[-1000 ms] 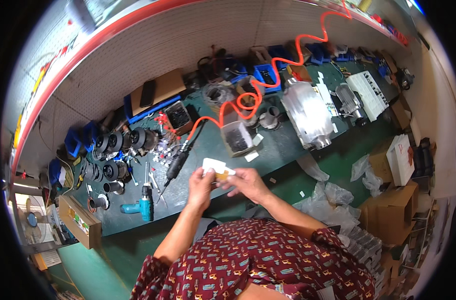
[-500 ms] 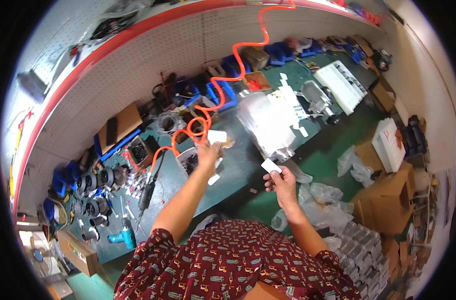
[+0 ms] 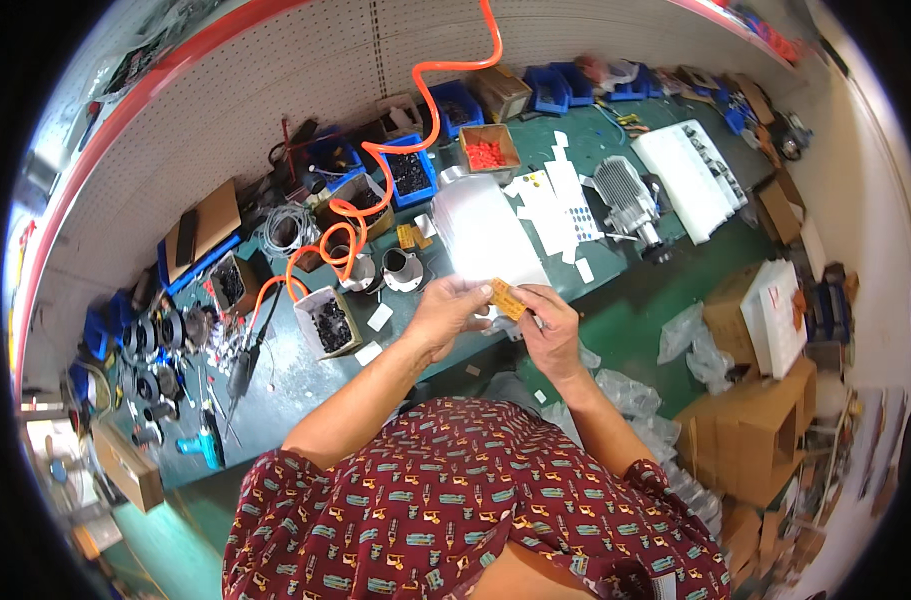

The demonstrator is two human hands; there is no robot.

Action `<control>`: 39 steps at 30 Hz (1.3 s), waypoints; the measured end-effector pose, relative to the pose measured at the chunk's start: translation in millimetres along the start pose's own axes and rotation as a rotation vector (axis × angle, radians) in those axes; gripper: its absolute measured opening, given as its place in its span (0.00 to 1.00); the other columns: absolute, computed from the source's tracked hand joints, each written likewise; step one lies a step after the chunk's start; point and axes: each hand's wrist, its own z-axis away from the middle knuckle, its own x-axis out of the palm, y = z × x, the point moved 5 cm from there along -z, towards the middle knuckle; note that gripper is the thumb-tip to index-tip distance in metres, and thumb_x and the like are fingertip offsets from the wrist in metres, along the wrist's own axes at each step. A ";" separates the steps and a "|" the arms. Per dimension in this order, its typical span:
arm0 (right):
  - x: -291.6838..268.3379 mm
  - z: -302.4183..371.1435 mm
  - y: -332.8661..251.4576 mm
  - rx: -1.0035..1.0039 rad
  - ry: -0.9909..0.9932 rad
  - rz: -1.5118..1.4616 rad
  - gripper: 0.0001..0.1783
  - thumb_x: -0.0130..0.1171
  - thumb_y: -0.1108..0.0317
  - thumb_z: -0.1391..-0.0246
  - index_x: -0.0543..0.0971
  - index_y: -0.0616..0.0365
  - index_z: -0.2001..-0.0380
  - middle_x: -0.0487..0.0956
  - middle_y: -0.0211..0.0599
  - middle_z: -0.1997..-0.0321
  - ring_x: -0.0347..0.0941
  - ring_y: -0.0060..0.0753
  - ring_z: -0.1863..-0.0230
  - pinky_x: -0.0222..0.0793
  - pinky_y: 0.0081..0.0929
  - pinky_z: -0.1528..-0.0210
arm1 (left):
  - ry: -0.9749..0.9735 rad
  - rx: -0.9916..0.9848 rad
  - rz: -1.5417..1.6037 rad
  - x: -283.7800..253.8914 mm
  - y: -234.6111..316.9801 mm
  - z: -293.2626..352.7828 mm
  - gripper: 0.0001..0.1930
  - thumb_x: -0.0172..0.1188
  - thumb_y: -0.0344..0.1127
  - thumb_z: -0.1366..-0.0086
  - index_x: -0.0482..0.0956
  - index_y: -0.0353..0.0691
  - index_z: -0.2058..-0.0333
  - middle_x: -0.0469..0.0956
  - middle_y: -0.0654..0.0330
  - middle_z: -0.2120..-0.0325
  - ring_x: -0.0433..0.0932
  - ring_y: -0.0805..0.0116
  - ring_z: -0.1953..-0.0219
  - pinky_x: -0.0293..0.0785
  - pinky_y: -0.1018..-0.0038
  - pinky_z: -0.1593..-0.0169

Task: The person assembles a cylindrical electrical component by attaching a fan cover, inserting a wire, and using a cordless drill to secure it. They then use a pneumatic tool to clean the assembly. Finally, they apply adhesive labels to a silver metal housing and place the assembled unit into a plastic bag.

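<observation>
A small yellow-orange label [image 3: 506, 299] with dark print is held over the near edge of the bench. My left hand [image 3: 449, 316] pinches its left end with thumb and fingers. At its other end, my right hand [image 3: 549, 328] is closed on it too. Just beyond my hands lies a bright, plastic-wrapped bundle [image 3: 485, 230], its surface washed out by glare. White slips [image 3: 379, 317] rest on the green bench left of my left hand. Farther back, more yellow labels [image 3: 410, 237] lie beside two metal cylindrical parts [image 3: 402, 270].
A coiled orange air hose [image 3: 418, 110] hangs over the bench. Bins of black parts [image 3: 327, 323] and red parts [image 3: 487, 152] stand around. A finned metal housing [image 3: 625, 195] and white foam tray [image 3: 685, 178] are right. A teal power drill [image 3: 203, 446] lies left; cardboard boxes [image 3: 750, 425] sit right.
My left hand has come back from the bins toward my right hand. Both now grip the yellow label, where each held a white piece before. The view has shifted a little.
</observation>
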 end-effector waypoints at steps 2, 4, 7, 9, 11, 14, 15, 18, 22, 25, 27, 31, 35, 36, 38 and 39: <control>-11.8 -14.0 14.2 -0.087 -0.037 -0.006 0.21 0.55 0.87 0.50 0.84 0.63 0.54 0.83 0.46 0.54 0.81 0.45 0.54 0.76 0.30 0.55 | 0.127 0.039 -0.026 17.3 1.6 -17.5 0.06 0.65 0.35 0.30 0.81 0.41 0.60 0.80 0.69 0.71 0.76 0.82 0.70 0.76 0.81 0.69; -25.4 -25.2 34.7 -0.049 -0.153 -0.145 0.20 0.53 0.87 0.50 0.83 0.64 0.55 0.84 0.46 0.55 0.81 0.43 0.55 0.76 0.30 0.55 | 0.197 0.044 -0.052 30.1 2.3 -29.2 0.05 0.65 0.34 0.29 0.81 0.40 0.60 0.80 0.68 0.71 0.75 0.82 0.72 0.74 0.82 0.71; -44.2 -37.1 63.2 0.350 -0.340 -0.455 0.12 0.52 0.80 0.43 0.81 0.67 0.57 0.84 0.40 0.61 0.80 0.28 0.60 0.76 0.26 0.58 | 0.254 0.109 -0.084 52.9 6.7 -39.6 0.06 0.63 0.33 0.29 0.80 0.38 0.59 0.82 0.64 0.70 0.77 0.80 0.71 0.77 0.82 0.68; -42.2 -49.6 98.4 0.653 -0.328 -0.695 0.10 0.55 0.71 0.37 0.81 0.65 0.59 0.84 0.34 0.62 0.78 0.22 0.61 0.76 0.24 0.60 | 0.236 0.197 -0.102 64.8 8.8 -45.6 0.06 0.63 0.32 0.29 0.80 0.37 0.58 0.83 0.62 0.68 0.80 0.78 0.69 0.79 0.81 0.66; -41.7 -63.7 109.7 0.866 -0.505 -0.882 0.13 0.59 0.60 0.34 0.82 0.59 0.61 0.83 0.30 0.63 0.76 0.20 0.62 0.74 0.24 0.65 | 0.223 0.260 -0.233 73.0 13.5 -42.0 0.07 0.61 0.31 0.28 0.78 0.35 0.56 0.84 0.59 0.64 0.83 0.74 0.63 0.81 0.76 0.61; -37.2 -74.2 110.0 0.968 -0.717 -0.853 0.12 0.62 0.58 0.35 0.83 0.56 0.62 0.82 0.28 0.65 0.75 0.19 0.65 0.72 0.23 0.68 | 0.214 0.329 -0.314 83.2 18.3 -34.2 0.09 0.61 0.28 0.29 0.74 0.33 0.53 0.84 0.57 0.63 0.83 0.71 0.61 0.81 0.74 0.58; -33.2 -74.4 107.7 0.998 -0.764 -0.864 0.11 0.64 0.58 0.35 0.82 0.54 0.63 0.82 0.27 0.66 0.74 0.19 0.67 0.71 0.22 0.69 | 0.217 0.334 -0.305 83.2 17.9 -31.6 0.09 0.62 0.27 0.30 0.73 0.34 0.54 0.83 0.57 0.63 0.83 0.71 0.61 0.81 0.74 0.58; -27.6 -75.6 103.5 1.034 -0.864 -0.857 0.11 0.66 0.58 0.36 0.82 0.53 0.64 0.81 0.27 0.67 0.73 0.18 0.69 0.69 0.19 0.71 | 0.232 0.341 -0.282 79.2 16.7 -27.8 0.11 0.63 0.25 0.32 0.73 0.34 0.54 0.83 0.57 0.63 0.83 0.71 0.61 0.80 0.75 0.59; -24.7 -70.3 108.6 1.066 -0.919 -0.916 0.10 0.65 0.58 0.36 0.82 0.53 0.62 0.80 0.25 0.67 0.74 0.17 0.67 0.71 0.21 0.70 | 0.211 0.334 -0.251 69.5 9.6 -32.8 0.12 0.65 0.23 0.34 0.73 0.34 0.55 0.82 0.57 0.64 0.83 0.72 0.62 0.80 0.75 0.59; -24.2 -65.4 105.3 1.121 -0.883 -0.977 0.10 0.65 0.59 0.36 0.81 0.54 0.61 0.80 0.24 0.66 0.74 0.18 0.67 0.71 0.21 0.70 | 0.176 0.347 -0.234 67.8 13.3 -32.3 0.12 0.67 0.23 0.35 0.74 0.34 0.56 0.82 0.58 0.65 0.82 0.73 0.63 0.80 0.75 0.60; -25.1 -67.7 98.6 1.152 -0.848 -0.941 0.10 0.65 0.59 0.36 0.81 0.54 0.62 0.80 0.25 0.66 0.75 0.18 0.67 0.71 0.20 0.70 | 0.161 0.359 -0.265 65.9 18.6 -31.3 0.11 0.67 0.24 0.35 0.75 0.34 0.57 0.82 0.59 0.66 0.82 0.74 0.63 0.79 0.76 0.60; -14.3 -74.4 88.4 1.097 -0.854 -0.830 0.10 0.65 0.60 0.35 0.81 0.55 0.61 0.81 0.27 0.65 0.75 0.19 0.68 0.71 0.19 0.71 | 0.132 0.379 -0.313 54.5 26.7 -25.6 0.11 0.68 0.25 0.37 0.79 0.32 0.57 0.84 0.58 0.64 0.82 0.73 0.61 0.79 0.73 0.55; -1.5 -75.4 77.3 1.142 -0.817 -0.849 0.11 0.65 0.60 0.35 0.81 0.56 0.60 0.81 0.28 0.65 0.75 0.19 0.68 0.72 0.19 0.71 | 0.117 0.414 -0.334 38.1 28.9 -20.8 0.12 0.69 0.26 0.37 0.81 0.33 0.56 0.85 0.59 0.63 0.82 0.73 0.60 0.78 0.71 0.52; 2.0 -74.6 74.1 1.154 -0.804 -0.870 0.11 0.65 0.60 0.35 0.81 0.56 0.60 0.81 0.28 0.65 0.75 0.19 0.68 0.72 0.19 0.71 | 0.110 0.430 -0.332 35.2 30.5 -19.4 0.10 0.69 0.26 0.37 0.80 0.34 0.57 0.84 0.61 0.64 0.81 0.74 0.61 0.78 0.73 0.54; 7.1 -72.4 70.6 1.158 -0.788 -0.897 0.11 0.65 0.60 0.35 0.81 0.56 0.60 0.80 0.29 0.65 0.75 0.19 0.68 0.73 0.20 0.71 | 0.091 0.461 -0.328 32.1 34.6 -16.3 0.09 0.69 0.25 0.36 0.78 0.35 0.59 0.82 0.64 0.66 0.80 0.77 0.63 0.78 0.76 0.57; 9.4 -71.2 71.2 1.151 -0.787 -0.903 0.11 0.65 0.60 0.35 0.81 0.56 0.60 0.80 0.28 0.65 0.75 0.19 0.68 0.73 0.20 0.71 | 0.091 0.454 -0.340 30.5 35.8 -14.7 0.09 0.69 0.25 0.36 0.78 0.35 0.59 0.82 0.64 0.66 0.80 0.77 0.63 0.78 0.76 0.57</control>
